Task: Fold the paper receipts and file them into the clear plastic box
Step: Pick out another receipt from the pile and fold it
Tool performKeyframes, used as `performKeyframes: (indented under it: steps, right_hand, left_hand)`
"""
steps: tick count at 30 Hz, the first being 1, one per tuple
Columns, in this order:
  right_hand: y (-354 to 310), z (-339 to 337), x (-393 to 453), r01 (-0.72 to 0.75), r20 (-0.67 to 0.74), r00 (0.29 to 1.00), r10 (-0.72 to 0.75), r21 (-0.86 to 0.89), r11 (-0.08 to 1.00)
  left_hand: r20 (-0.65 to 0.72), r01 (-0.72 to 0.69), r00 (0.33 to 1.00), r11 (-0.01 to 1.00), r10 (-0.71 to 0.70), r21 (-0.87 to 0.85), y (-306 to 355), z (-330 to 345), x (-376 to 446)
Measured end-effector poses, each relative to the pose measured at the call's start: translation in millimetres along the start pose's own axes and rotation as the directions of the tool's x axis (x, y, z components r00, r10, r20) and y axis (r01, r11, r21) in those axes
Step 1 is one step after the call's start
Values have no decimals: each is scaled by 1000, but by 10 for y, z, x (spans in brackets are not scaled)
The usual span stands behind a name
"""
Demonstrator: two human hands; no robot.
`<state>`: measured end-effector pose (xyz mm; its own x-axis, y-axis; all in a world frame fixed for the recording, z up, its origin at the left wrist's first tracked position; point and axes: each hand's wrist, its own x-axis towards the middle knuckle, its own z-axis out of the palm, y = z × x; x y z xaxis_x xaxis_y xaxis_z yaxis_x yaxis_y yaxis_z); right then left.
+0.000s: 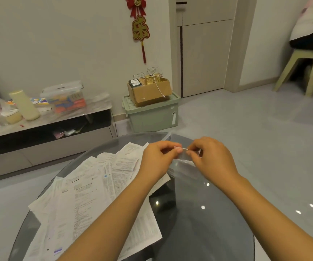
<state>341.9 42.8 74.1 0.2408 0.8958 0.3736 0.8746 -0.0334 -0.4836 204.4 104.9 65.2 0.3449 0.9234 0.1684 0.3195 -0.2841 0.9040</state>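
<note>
- The fingertips (178,150) of the left hand (157,159) are pinched together on one end of a small folded receipt (180,148); the right hand (212,157) pinches its other end, so the slip is held edge-up between them, above the table.
- I'd say both hands share it to press or steady the crease before it goes down; the fold looks finished, though the slip is too thin here to be sure.
- The clear plastic box (182,166) stands at the far edge of the round glass table (208,223), right under the hands. Holding the slip directly over it makes for a short drop in, I'd guess. Pale folded paper seems to lie inside already, though the walls blur it.
- The loose receipts (88,194) are spread across the left half of the table, from the near edge to the far edge, just beside the box and close to the left hand, which suits picking up the next one.
</note>
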Motion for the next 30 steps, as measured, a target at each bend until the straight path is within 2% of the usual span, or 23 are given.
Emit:
performKeyframes:
  steps: [3,5,7,10,14,20,25,30]
  right_hand:
    - [148,-4,177,-56,-60,996,59,37,998]
    - [238,-5,263,-90,-81,992,94,47,995]
    - [324,15,333,-110,-84,990,112,26,994]
    - [418,56,411,-135,-47,990,134,-29,990]
    - [497,100,479,-134,25,990,138,-106,985]
    - [476,161,546,-101,27,994,109,-201,974]
    - [420,249,591,-54,109,988,109,-421,905]
    - [408,282,623,-71,119,981,153,-513,855]
  left_hand:
    - [-16,-17,1000,1000,17,-9,36,129,194]
    - [-17,-53,998,993,55,105,35,193,299]
    - [102,-124,990,952,99,279,38,256,369]
    - [316,-246,943,852,101,461,13,369,445]
    - [465,-396,877,726,119,562,-86,511,543]
    - [473,-475,858,658,199,585,-197,555,556]
    - [418,-425,885,725,206,542,-226,546,541]
    - [360,-384,911,740,203,553,-238,545,530]
